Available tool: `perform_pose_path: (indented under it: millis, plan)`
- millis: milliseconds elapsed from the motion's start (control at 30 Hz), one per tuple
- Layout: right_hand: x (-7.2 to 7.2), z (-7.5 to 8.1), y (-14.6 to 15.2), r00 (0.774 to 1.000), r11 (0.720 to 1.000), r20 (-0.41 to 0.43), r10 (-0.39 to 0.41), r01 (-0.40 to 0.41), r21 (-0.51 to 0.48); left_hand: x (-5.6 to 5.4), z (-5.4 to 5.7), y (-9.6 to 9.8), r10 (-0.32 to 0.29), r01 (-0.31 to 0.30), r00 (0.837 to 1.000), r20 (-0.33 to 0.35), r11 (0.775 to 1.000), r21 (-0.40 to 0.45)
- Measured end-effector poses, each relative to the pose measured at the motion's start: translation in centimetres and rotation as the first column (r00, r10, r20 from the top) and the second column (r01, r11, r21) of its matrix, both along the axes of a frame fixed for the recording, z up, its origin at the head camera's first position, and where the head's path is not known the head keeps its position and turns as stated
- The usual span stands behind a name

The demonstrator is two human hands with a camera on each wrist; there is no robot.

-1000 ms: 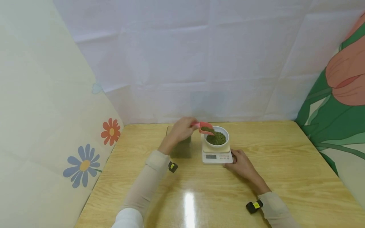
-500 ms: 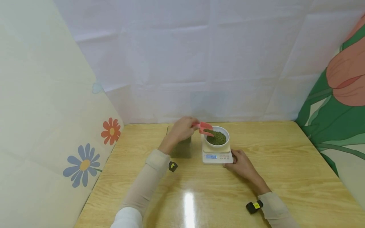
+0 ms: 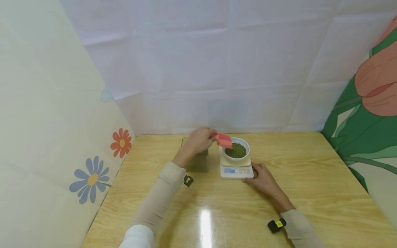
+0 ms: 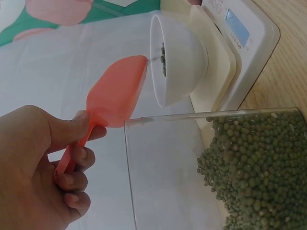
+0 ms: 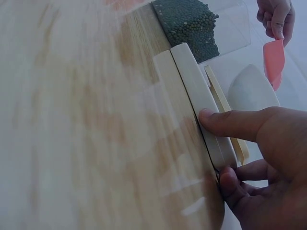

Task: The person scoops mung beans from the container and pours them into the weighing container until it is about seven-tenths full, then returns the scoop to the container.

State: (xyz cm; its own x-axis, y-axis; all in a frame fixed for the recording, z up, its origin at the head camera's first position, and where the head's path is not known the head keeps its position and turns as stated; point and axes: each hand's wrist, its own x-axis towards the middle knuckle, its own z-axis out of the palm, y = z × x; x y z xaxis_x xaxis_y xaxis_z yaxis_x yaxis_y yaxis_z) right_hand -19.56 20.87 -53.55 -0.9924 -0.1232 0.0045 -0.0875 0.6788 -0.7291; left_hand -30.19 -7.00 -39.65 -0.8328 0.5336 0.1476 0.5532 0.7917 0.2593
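Observation:
My left hand (image 3: pixel 200 141) grips a red plastic scoop (image 3: pixel 224 140) by its handle. Its tilted mouth points down at the rim of a white bowl (image 4: pixel 180 62), and a few blurred beans drop between the two. Mung beans (image 3: pixel 236 150) fill much of the bowl, which stands on a white kitchen scale (image 3: pixel 236 174) with a lit display. At the scale's near right corner, my right hand (image 3: pixel 263 179) holds on, thumb along the front edge and fingers at the side. Below the scoop in the left wrist view is a clear container (image 4: pixel 158 158) of mung beans (image 4: pixel 259 167).
The wooden table (image 3: pixel 297 172) ends at a white cloth backdrop (image 3: pixel 186 69) just behind the scale. Flower-printed panels stand left and right. In the head view, the left forearm partly covers the container (image 3: pixel 197 166).
The scoop has tipped over further in my left hand, and the beans seen in it before have slid into the bowl. The scale's display has lit up. My right hand stays put.

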Motion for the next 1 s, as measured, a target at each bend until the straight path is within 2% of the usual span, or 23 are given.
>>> perform_pose_path:
  millis: [733, 1000]
  plan:
    - [0.11, 0.24, -0.13, 1.0, 1.0, 0.023, -0.001, 0.001, -0.005, -0.11, 0.03, -0.2, -0.002, 0.002, 1.0, 0.03, 1.0, -0.003]
    - [0.13, 0.31, -0.11, 1.0, 1.0, 0.026, -0.001, 0.001, -0.008, 0.09, 0.27, -0.65, 0.0, -0.002, 0.998, 0.057, 0.999, 0.039]
